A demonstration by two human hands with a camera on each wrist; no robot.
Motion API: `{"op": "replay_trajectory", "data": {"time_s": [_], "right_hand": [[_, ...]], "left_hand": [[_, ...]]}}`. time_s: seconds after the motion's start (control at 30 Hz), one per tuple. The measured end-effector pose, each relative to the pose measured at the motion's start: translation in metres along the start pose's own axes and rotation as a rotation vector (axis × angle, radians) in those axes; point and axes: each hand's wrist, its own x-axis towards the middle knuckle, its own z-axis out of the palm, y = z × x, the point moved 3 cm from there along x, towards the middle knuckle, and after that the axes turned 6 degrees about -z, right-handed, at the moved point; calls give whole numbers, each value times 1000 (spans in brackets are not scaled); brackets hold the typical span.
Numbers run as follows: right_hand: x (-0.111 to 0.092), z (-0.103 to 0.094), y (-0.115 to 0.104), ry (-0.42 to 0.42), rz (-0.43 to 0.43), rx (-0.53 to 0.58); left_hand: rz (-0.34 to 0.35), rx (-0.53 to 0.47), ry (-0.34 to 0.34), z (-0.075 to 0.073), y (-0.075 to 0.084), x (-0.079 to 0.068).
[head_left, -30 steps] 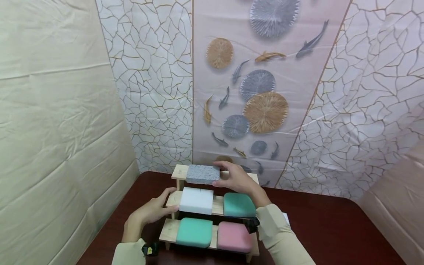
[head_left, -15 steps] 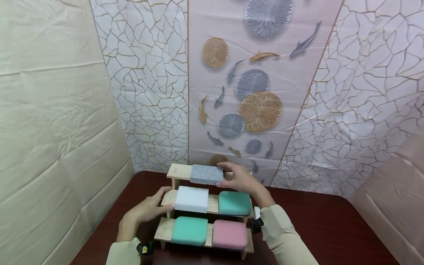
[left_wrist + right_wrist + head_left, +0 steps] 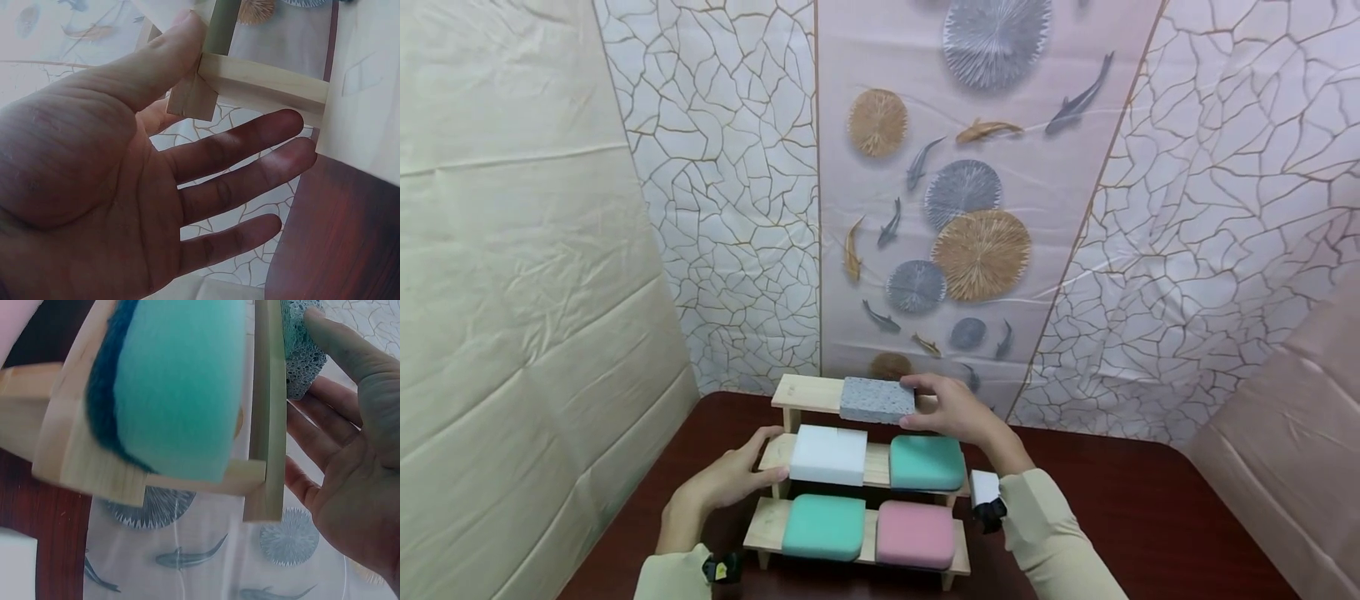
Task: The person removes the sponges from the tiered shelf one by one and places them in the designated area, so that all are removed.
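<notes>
A three-tier wooden rack (image 3: 808, 392) stands on the dark table. On its top shelf lies a grey porous sponge (image 3: 876, 400); my right hand (image 3: 951, 408) pinches its right end between thumb and fingers. On the middle shelf are a white sponge (image 3: 829, 454) at left and a green sponge (image 3: 927, 461) at right. My left hand (image 3: 726, 477) is at the left end of that shelf, thumb and index tips right at the white sponge's side. In the left wrist view its other fingers (image 3: 244, 181) extend loosely beside the rack, holding nothing.
The bottom shelf holds another green sponge (image 3: 824, 527) and a pink sponge (image 3: 915, 533). A small white block (image 3: 985, 487) lies on the table right of the rack, partly behind the right wrist's camera. A patterned cloth (image 3: 985, 208) hangs behind the table (image 3: 1105, 500).
The grey sponge has slid to the right along the top shelf with my right hand. My left hand keeps its place beside the white sponge. The whole view has shifted slightly.
</notes>
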Motion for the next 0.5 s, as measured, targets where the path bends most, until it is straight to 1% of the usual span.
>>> {"op": "replay_trajectory", "data": {"time_s": [0.17,0.33,0.5], "right_hand": [[-5,-2,4,10,-1,4],[-10,-4,8,9,-16,-16],[-15,-10,12,14,4,-33]], "left_hand": [[-2,-12,13,0,-2,0],[-8,-15,6,1,-4,0],[-1,-17,10,1,-2,0]]}}
